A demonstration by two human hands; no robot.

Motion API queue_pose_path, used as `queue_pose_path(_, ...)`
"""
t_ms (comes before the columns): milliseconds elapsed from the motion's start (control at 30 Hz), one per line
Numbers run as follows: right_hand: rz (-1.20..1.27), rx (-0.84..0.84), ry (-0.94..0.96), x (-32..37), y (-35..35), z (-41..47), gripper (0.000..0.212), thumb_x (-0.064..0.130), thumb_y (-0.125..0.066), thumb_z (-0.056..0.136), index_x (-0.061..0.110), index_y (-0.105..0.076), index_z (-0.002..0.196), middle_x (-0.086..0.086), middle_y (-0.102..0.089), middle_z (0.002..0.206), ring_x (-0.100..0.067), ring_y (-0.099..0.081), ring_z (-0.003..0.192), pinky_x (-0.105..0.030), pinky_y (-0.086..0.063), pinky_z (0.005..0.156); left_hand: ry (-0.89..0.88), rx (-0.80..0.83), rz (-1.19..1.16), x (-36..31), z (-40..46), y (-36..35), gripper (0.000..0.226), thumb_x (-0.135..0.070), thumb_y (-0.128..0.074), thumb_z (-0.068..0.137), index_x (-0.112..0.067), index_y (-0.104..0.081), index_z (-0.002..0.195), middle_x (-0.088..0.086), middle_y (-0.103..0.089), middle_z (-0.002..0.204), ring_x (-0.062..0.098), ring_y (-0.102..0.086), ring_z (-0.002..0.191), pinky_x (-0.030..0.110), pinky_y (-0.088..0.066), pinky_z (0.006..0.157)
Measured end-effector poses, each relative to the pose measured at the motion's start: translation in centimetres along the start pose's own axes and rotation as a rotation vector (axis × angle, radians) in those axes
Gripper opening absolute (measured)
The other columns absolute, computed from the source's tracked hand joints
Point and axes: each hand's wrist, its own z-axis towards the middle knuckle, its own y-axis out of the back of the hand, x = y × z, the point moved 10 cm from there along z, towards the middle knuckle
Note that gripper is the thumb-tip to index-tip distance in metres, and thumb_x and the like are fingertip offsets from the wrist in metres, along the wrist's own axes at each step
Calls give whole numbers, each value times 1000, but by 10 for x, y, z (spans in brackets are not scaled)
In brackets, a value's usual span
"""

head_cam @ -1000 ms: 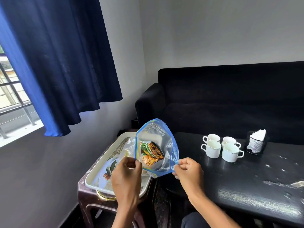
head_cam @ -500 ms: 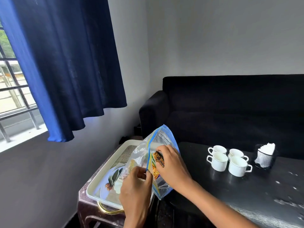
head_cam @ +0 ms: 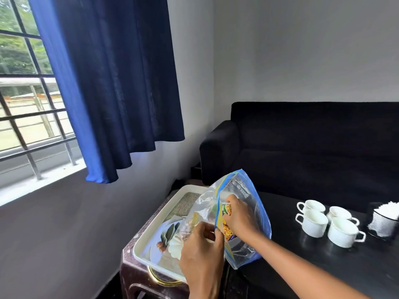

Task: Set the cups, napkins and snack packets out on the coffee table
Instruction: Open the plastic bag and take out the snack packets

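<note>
- From the head view, the left hand [head_cam: 201,253] pinches the near edge of the mouth of a clear zip bag [head_cam: 244,214] with a blue seal, holding it up above the white tray [head_cam: 151,229].
- The right hand [head_cam: 238,216] is inside the bag, its fingers closed on a green and yellow snack packet [head_cam: 226,221] that stands upright in the opening.
- More packets show dimly through the plastic on the left side of the bag; I cannot tell how many.
- The tray sits on a small brown side stand [head_cam: 133,275], just beside the dark bench [head_cam: 323,266], and a plate with a printed picture [head_cam: 166,240] lies in it.
- Four white cups [head_cam: 326,223] stand together on the bench, touching or nearly so, handles turned outward.
- Just beside the cups, on their right, a dark mesh holder [head_cam: 381,225] carries white napkins [head_cam: 388,210].
- A black sofa [head_cam: 313,143] lines the wall behind the bench, and a blue curtain [head_cam: 116,83] hangs at the window.
</note>
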Motion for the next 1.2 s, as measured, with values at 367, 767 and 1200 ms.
queue_pose_path(367,314,-112,137,9,75,-38,31,15,-69,80,27,-58,107,9,-67,95,-2,-63,82,-12,-51,62,-2,-34,-12,-1,-1,5,12,-40,-61,81,-35,-58,71,-20,-63,67,-5,-57,65,20,-36,52)
queue_pose_path(767,865,-155,61,-35,160,-38,27,5,-77,72,21,-68,91,1,-75,81,-9,-72,72,-20,-56,57,116,-107,-153,9,1,22,17,-36,-63,82,-36,-59,66,-22,-60,63,-9,-49,63,18,-31,53)
queue_pose_path(1200,1256,-362,-482,-125,74,38,17,13,-77,75,13,-61,80,-8,-69,85,-17,-67,72,-28,-51,55,379,-331,-557,41,4,27,18,-20,-65,83,-26,-58,67,-2,-64,69,15,-58,68,30,-36,68)
